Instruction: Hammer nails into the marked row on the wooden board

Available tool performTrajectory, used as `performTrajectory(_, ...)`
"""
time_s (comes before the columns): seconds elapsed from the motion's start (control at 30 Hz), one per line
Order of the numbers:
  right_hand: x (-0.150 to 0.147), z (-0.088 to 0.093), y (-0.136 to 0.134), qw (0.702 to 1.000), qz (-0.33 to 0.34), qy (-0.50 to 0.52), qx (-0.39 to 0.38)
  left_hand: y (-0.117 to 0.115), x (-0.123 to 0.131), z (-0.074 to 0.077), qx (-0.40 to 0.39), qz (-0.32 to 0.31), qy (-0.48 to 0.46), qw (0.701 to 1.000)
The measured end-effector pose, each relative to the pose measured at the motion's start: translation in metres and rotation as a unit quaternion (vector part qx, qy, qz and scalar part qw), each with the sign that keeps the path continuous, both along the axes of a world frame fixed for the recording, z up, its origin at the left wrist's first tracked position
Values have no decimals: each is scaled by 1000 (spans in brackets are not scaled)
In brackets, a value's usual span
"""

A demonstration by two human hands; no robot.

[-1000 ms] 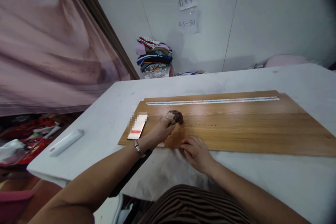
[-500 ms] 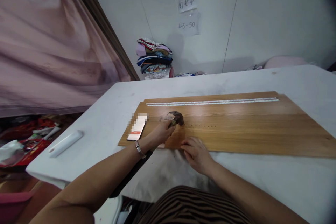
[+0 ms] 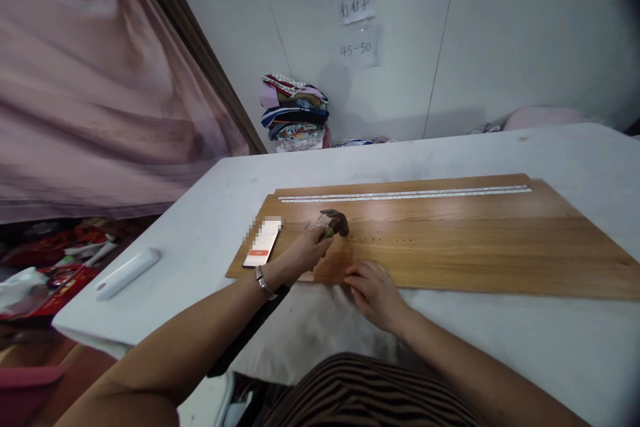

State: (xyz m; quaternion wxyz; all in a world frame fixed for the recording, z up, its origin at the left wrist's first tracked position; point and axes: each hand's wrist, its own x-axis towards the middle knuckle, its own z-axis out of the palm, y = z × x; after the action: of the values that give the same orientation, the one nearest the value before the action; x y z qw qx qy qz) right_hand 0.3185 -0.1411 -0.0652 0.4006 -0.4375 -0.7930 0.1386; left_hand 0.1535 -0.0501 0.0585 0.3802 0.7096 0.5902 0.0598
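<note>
My left hand (image 3: 310, 253) is closed around a claw hammer; its dark handle runs back under my forearm. The rusty-looking hammer head (image 3: 338, 221) is low over the wooden board (image 3: 480, 240), at the left end of a row of small dark nail heads or holes (image 3: 383, 240). Loose nails (image 3: 315, 221) lie just behind my left hand, partly hidden by it. My right hand (image 3: 377, 293) rests at the board's front edge, fingers slightly bent on the wood, with nothing visible in them.
Two pale measuring strips (image 3: 405, 195) run along the board's far side. A phone (image 3: 263, 243) lies at its left end. The white table (image 3: 195, 213) carries a white oblong object (image 3: 127, 273) on the left. Folded clothes (image 3: 295, 110) are stacked by the wall.
The hammer head has shifted very slightly at the same spot over the board. My right hand stays at the front edge.
</note>
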Motion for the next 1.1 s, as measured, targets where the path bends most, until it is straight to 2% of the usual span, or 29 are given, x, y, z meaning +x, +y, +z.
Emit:
performTrajectory(0.23, 0, 1, 0, 1000, -1, 8, 7, 0, 1, -6, -8, -13, -9, 1000)
performTrajectory(0.53, -1, 2, 0, 1000, -1, 10, -1, 0, 1, 5, 3, -7, -7, 1000)
performTrajectory(0.8, 0, 1, 0, 1000, 0, -6, -4, -1, 0, -6, -5, -4, -21, 1000)
performTrajectory(1.1, 0, -2, 0, 1000, -1, 5, 7, -1, 2, 7, 8, 2, -2, 1000)
